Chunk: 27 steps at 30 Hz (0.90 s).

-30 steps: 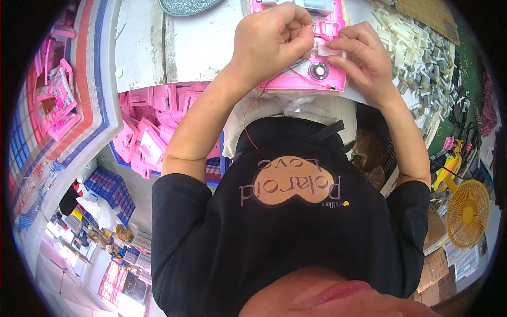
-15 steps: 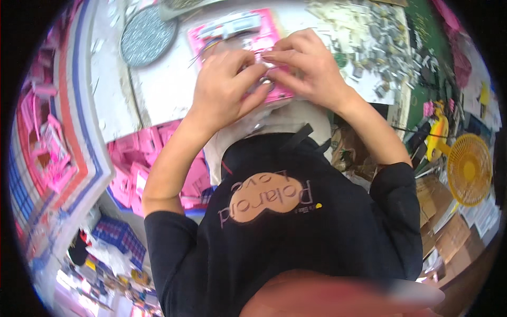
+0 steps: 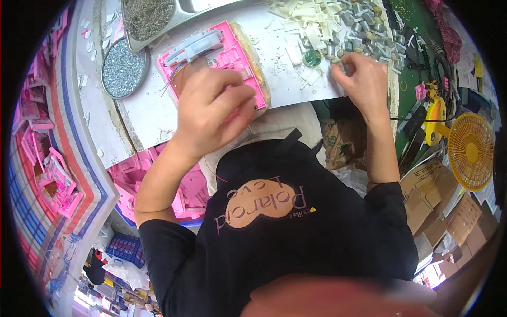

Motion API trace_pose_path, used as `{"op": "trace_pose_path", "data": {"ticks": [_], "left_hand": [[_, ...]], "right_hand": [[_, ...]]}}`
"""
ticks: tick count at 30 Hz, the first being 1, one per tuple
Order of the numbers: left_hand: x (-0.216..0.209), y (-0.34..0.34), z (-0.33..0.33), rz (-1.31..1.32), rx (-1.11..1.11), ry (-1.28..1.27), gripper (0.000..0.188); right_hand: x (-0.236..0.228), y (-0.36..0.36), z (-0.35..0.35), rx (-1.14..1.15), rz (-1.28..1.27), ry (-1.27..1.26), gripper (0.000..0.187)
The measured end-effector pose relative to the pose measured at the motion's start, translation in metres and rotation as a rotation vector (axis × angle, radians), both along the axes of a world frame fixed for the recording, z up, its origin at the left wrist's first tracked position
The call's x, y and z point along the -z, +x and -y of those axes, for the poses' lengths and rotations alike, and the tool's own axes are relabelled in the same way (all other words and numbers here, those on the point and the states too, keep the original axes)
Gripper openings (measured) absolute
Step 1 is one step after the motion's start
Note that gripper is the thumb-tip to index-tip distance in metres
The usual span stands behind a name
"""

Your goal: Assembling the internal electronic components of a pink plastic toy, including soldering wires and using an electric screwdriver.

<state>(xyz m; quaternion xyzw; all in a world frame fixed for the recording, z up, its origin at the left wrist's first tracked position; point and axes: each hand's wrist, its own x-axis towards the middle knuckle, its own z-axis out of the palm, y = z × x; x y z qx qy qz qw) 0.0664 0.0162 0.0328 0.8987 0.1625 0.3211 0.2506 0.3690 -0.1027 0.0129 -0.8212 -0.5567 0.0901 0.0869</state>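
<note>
A pink plastic housing (image 3: 248, 71) lies on a pale block on the white worktable, with a grey part (image 3: 195, 47) and thin wires in it. My left hand (image 3: 214, 108) hovers over its near-left side, fingers curled in; whatever they may hold is hidden. Off to the right, my right hand (image 3: 364, 82) is at the near edge of a heap of small silver motors (image 3: 362, 26). Its thumb and forefinger come together in a pinch, and I cannot make out what is between them. Beside these fingertips sits a small green round piece (image 3: 311, 58).
Left of the housing stands a round dish of tiny metal pieces (image 3: 124, 68), by a metal tray of small springy-looking parts (image 3: 148, 18). Cream plastic pieces (image 3: 311, 24) lie beside the motors. Pink shells (image 3: 187, 193) fill a space below the table; a yellow fan (image 3: 470, 150) stands right.
My right hand has left the pink housing and moved right to the heap of small parts. My left hand has drawn back slightly toward me. The whole view has shifted a little.
</note>
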Motion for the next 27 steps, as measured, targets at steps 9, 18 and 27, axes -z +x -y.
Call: {"op": "trace_pose_path", "data": {"ticks": [9, 18, 27], "left_hand": [[-0.026, 0.085, -0.016, -0.302, 0.213, -0.662, 0.031], [-0.043, 0.137, -0.057, -0.523, 0.423, -1.104, 0.044], [0.038, 0.339, -0.141, -0.292, -0.206, -0.142, 0.022]], "right_hand": [[-0.049, -0.037, -0.01, -0.429, -0.343, 0.408, 0.031], [-0.024, -0.018, 0.015, 0.007, -1.083, 0.642, 0.019], [-0.006, 0.009, 0.022, 0.068, -1.829, 0.719, 0.011]]}}
